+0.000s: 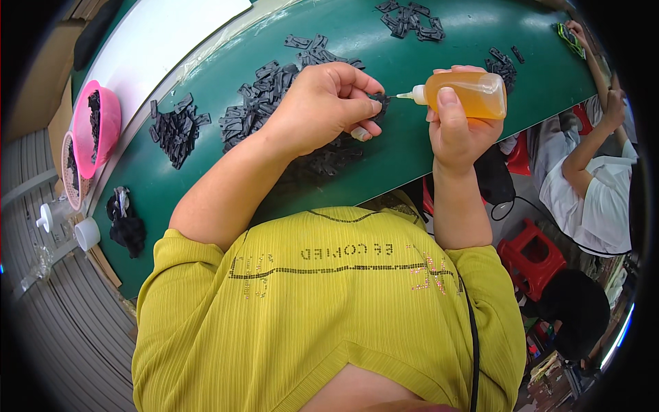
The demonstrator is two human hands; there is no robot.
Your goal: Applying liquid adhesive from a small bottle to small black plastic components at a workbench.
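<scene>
Above the green table, my left hand (328,106) pinches a small black part (382,103) between thumb and fingers; most of the part is hidden. My right hand (456,130) is wrapped round a clear squeeze bottle (484,96) of amber liquid, tipped on its side. Its thin nozzle (405,96) points left, with the tip at or very close to the black part; I cannot tell if they touch. A large heap of flat black parts (257,99) lies beyond my left wrist, and more black parts (326,161) lie under that hand.
Smaller piles of black parts lie at the left (178,130), far side (412,20) and right (503,66) of the green table (213,196). A black cloth (127,230) and pink basket (110,127) are at the left. Another person (583,172) sits at right, near red stools (532,257).
</scene>
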